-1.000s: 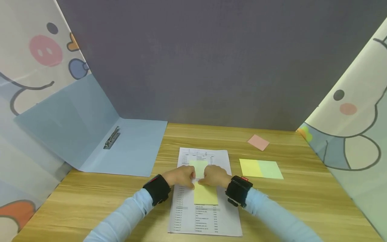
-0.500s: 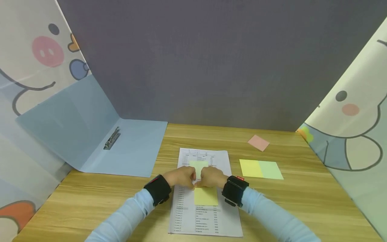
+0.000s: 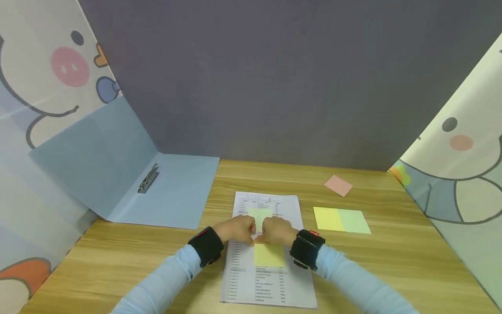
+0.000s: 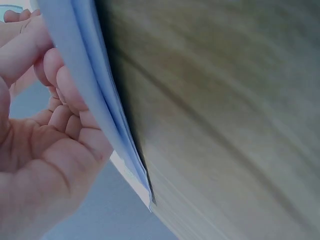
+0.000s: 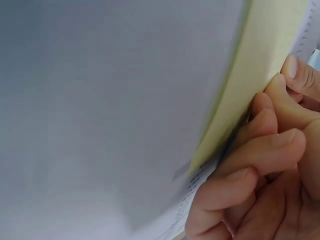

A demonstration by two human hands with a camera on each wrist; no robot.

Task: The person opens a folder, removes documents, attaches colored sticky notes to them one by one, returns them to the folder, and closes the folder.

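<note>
A stack of printed paper (image 3: pixel 301 283) lies flat in the middle of the table, with a pale green sticky note (image 3: pixel 259 213) near its top and a yellow sticky note (image 3: pixel 269 256) below that. My left hand (image 3: pixel 236 229) rests on the paper, fingers curled and thumb at the yellow note's top left corner. Beside it, the right hand (image 3: pixel 276 231) has curled fingers, and its thumb presses along the note's top edge. The thumbtips meet there, as the right wrist view shows above the yellow note (image 5: pixel 240 70). Neither hand visibly grips anything.
A blue folder (image 3: pixel 184 187) stands open at the back left, with a metal clip (image 3: pixel 148 179) inside. On the right lie a yellow note pad (image 3: pixel 328 219), a green note pad (image 3: pixel 354 221) and a pink note pad (image 3: pixel 338 186). A dark panel (image 3: pixel 259 87) closes the back.
The right hand has slid left along the yellow note's top edge until its thumb met the left thumb. The left hand has stayed in place. The head view has shifted slightly.
</note>
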